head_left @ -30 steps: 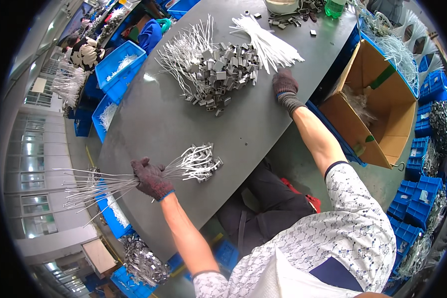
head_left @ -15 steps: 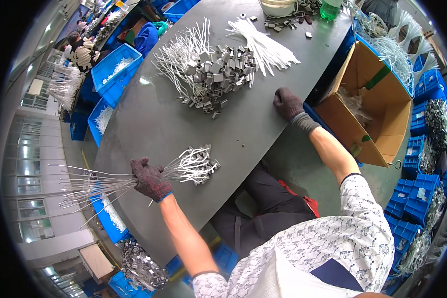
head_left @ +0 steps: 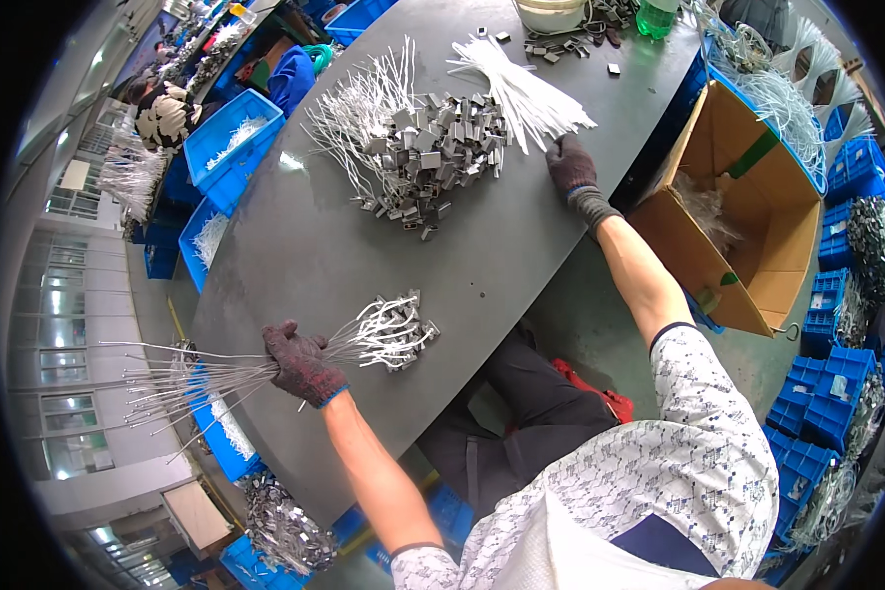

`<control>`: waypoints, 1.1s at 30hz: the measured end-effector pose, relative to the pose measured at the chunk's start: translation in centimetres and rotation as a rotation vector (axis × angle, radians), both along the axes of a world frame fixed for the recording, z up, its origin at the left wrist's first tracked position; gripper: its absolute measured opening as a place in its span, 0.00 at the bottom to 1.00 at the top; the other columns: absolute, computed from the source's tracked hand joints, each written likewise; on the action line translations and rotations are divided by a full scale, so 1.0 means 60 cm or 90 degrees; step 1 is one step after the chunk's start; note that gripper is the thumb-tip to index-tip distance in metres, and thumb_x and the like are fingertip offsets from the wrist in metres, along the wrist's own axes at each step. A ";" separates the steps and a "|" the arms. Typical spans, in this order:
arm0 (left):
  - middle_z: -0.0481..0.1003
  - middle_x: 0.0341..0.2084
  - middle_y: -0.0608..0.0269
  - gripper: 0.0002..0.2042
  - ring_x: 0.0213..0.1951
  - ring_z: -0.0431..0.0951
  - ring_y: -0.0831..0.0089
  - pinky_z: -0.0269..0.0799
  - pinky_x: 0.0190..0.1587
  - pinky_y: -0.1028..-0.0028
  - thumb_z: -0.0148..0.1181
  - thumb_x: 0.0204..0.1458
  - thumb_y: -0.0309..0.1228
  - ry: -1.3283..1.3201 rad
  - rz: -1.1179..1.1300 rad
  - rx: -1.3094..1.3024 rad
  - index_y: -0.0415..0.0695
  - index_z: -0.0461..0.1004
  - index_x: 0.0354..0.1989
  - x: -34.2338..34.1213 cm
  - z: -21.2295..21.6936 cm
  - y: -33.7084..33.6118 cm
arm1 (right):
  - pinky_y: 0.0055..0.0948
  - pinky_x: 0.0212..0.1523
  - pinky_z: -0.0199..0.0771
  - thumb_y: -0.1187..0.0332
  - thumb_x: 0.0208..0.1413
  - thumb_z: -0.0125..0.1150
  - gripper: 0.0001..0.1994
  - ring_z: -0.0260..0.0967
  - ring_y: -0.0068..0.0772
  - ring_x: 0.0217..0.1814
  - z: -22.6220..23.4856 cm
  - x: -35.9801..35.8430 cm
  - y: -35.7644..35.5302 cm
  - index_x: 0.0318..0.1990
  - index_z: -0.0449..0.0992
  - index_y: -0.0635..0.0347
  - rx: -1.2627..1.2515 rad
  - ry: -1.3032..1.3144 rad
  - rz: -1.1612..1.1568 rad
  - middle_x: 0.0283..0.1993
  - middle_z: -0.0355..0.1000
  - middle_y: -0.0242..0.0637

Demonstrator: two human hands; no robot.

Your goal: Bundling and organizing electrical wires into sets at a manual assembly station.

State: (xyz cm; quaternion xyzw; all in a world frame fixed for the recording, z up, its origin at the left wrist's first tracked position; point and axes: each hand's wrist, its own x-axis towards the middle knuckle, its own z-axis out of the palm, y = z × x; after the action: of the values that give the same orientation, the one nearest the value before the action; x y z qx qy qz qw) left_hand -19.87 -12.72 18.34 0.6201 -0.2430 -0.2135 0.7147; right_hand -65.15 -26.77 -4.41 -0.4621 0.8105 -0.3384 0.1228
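Observation:
My left hand (head_left: 305, 365), in a dark knitted glove, is closed round a bundle of thin grey wires (head_left: 202, 374). Their loose ends fan out to the left past the table's edge. On the other side of the fist, the bundle ends in white cord-like pieces (head_left: 372, 332) and small grey metal blocks (head_left: 425, 334) lying on the table. My right hand (head_left: 571, 167), gloved too, is at the lower right ends of a sheaf of white strips (head_left: 526, 93). Its fingertips point down at the strips and are hidden, so whether they grip one is unclear.
A heap of metal blocks (head_left: 433, 157) with white cords lies mid-table on the grey tabletop (head_left: 354, 261). Beyond are a pale tub (head_left: 551, 14) and a green bottle (head_left: 655, 18). An open cardboard box (head_left: 757, 216) stands right of the table; blue crates (head_left: 231, 147) line the left.
My right hand has moved slightly away from me, up to the ends of the white strips. The left hand keeps its hold on the wires, nearly still.

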 end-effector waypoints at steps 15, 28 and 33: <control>0.60 0.18 0.70 0.11 0.15 0.59 0.77 0.56 0.19 0.71 0.62 0.52 0.35 0.011 0.014 -0.040 0.39 0.75 0.26 -0.032 0.000 -0.014 | 0.51 0.54 0.76 0.58 0.61 0.57 0.18 0.77 0.58 0.53 -0.014 -0.028 -0.070 0.54 0.75 0.56 0.136 0.106 0.045 0.48 0.79 0.52; 0.63 0.19 0.69 0.11 0.16 0.60 0.77 0.60 0.20 0.70 0.61 0.54 0.36 -0.042 -0.017 -0.026 0.41 0.76 0.27 -0.013 -0.010 -0.007 | 0.35 0.31 0.80 0.61 0.68 0.53 0.11 0.81 0.37 0.27 -0.005 0.020 0.121 0.46 0.71 0.60 -0.221 -0.315 -0.068 0.31 0.78 0.41; 0.67 0.22 0.67 0.12 0.19 0.64 0.76 0.63 0.20 0.69 0.63 0.54 0.38 -0.051 -0.041 -0.037 0.41 0.77 0.29 -0.024 -0.011 -0.005 | 0.45 0.38 0.78 0.64 0.61 0.58 0.09 0.80 0.53 0.34 -0.007 0.036 0.172 0.42 0.74 0.59 -0.114 -0.251 0.021 0.29 0.77 0.52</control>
State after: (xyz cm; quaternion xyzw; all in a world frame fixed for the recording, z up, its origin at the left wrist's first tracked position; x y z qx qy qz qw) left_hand -21.29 -13.01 17.69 0.5990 -0.2974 -0.2045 0.7148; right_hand -62.98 -16.48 -4.83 -0.4092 0.7298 -0.4909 0.2430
